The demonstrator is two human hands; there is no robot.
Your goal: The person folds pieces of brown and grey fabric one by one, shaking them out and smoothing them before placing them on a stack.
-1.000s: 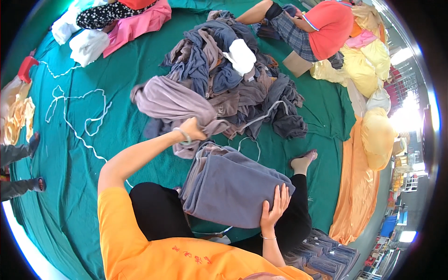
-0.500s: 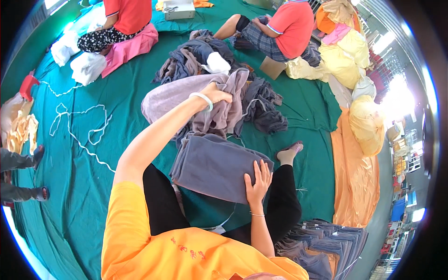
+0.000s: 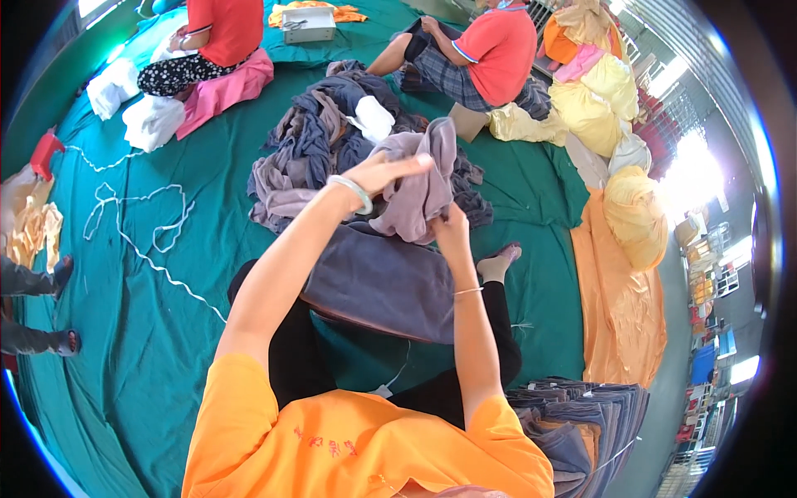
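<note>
A crumpled mauve-grey cloth (image 3: pixel 419 195) is lifted between my two hands, in front of the loose pile. My left hand (image 3: pixel 382 174) grips its left side, thumb stretched across the top and the other fingers mostly hidden by fabric. At the cloth's lower right edge, my right hand (image 3: pixel 451 231) is closed on the fabric. Directly below lies a flat stack of folded dark grey cloth (image 3: pixel 378 278), between my legs. Beyond my hands spreads a heap of rumpled grey and mauve cloths (image 3: pixel 307 137) with a white piece (image 3: pixel 374 119) on it.
Green sheeting (image 3: pixel 141 332) covers the floor, with a white cord (image 3: pixel 137 253) at left. Folded grey cloths (image 3: pixel 581 423) are stacked at my lower right. Two seated people in red (image 3: pixel 220 29) (image 3: pixel 498 54) work at the far side. Yellow bundles (image 3: pixel 635 216) stand right; someone's legs (image 3: pixel 33 282) show left.
My right hand has left the folded stack and taken hold of the mauve-grey cloth. The left hand has drawn that cloth off the heap, gathering it rightward and nearer.
</note>
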